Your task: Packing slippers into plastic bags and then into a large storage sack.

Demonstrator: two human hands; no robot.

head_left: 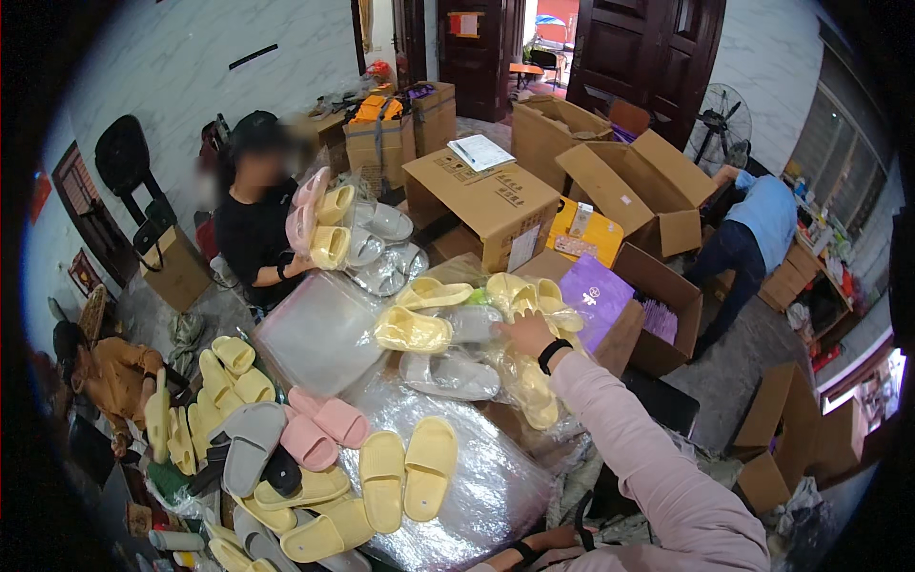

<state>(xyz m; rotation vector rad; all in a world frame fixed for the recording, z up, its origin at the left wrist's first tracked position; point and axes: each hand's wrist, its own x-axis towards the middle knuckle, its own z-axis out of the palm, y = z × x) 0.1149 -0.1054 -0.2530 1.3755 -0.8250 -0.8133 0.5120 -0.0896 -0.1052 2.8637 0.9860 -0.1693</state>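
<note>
My right hand (527, 336) reaches from the lower right and rests on clear-bagged yellow slippers (526, 377), its fingers stretched out and apart. Next to it are bagged grey slippers (450, 377) and a bagged yellow slipper (414, 330). My left hand (555, 540) is low at the bottom edge, beside the near side of the plastic-wrapped stack (457, 477); its fingers are mostly hidden. On that stack lie a pair of loose yellow slippers (429, 469). Pink slippers (324, 424), a grey slipper (252, 448) and more yellow ones crowd the left.
Across the table a person in black (253, 229) holds bagged pink and yellow slippers (322, 224). Flat clear bags (319, 329) lie between us. Cardboard boxes (481, 205) stand at the back, with a purple bag (596, 296) at right. Two other people work at the left and right.
</note>
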